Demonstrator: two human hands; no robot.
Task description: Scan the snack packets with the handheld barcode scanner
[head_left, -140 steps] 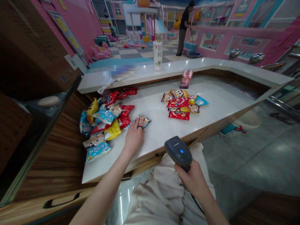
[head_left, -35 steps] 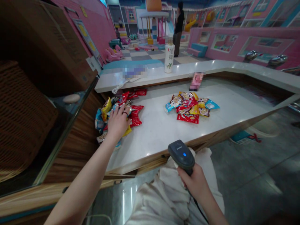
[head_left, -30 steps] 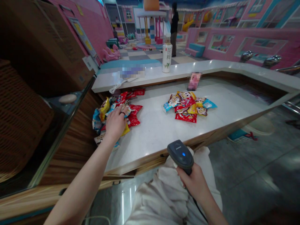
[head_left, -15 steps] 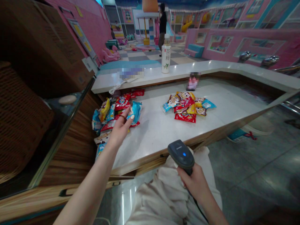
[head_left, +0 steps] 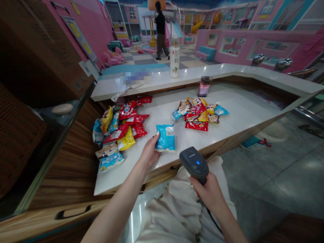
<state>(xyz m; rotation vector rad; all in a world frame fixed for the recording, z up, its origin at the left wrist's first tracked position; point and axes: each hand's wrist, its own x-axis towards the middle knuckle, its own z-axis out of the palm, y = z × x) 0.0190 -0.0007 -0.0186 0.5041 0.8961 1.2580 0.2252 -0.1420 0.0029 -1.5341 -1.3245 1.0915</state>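
My left hand [head_left: 150, 151] has its fingertips against the left edge of a blue snack packet [head_left: 165, 137] with a barcode label, and the packet lies on the white counter [head_left: 157, 172]. Just left of that hand is a loose heap of red, blue and yellow snack packets [head_left: 117, 133]. A second, smaller heap [head_left: 196, 114] lies further along the counter. My right hand [head_left: 206, 190] grips a dark grey handheld barcode scanner [head_left: 194, 162] with a blue light, above a pale cloth [head_left: 172, 216] near the counter's front edge.
A white bottle [head_left: 174, 57] stands on the raised back ledge [head_left: 187, 76], and a blurred pink packet [head_left: 204, 87] sits below it. A cardboard box [head_left: 37, 50] and wicker basket [head_left: 15, 141] are at left. A person [head_left: 160, 30] stands far off in a play area.
The blue packet has moved out of the left heap toward me, with my left hand following it. The distant person has shifted left, and the view has turned slightly.
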